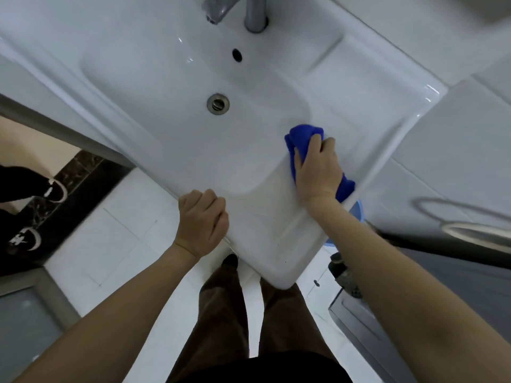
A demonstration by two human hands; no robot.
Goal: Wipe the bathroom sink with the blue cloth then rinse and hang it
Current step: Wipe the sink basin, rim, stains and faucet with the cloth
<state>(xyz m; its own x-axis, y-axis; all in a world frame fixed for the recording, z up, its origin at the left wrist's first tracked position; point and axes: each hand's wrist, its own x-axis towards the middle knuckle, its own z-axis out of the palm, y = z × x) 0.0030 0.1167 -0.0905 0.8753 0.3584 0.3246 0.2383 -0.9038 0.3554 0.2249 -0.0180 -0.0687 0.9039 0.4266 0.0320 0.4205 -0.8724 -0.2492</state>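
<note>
The white bathroom sink [359,111] fills the upper middle of the head view, with a metal drain [218,103] in its basin and a chrome tap [218,8] at the top. My right hand [318,170] presses a bunched blue cloth [302,138] onto the flat right ledge of the sink, beside the basin's edge. A tail of the cloth sticks out behind my wrist. My left hand [203,221] is closed in a loose fist and rests on the sink's front rim, holding nothing.
White wall tiles [456,134] rise to the right. A chrome rail [470,228] and a grey surface lie lower right. A blue bucket edge [356,208] shows under the sink. Another person's shoes [55,189] stand at the left doorway.
</note>
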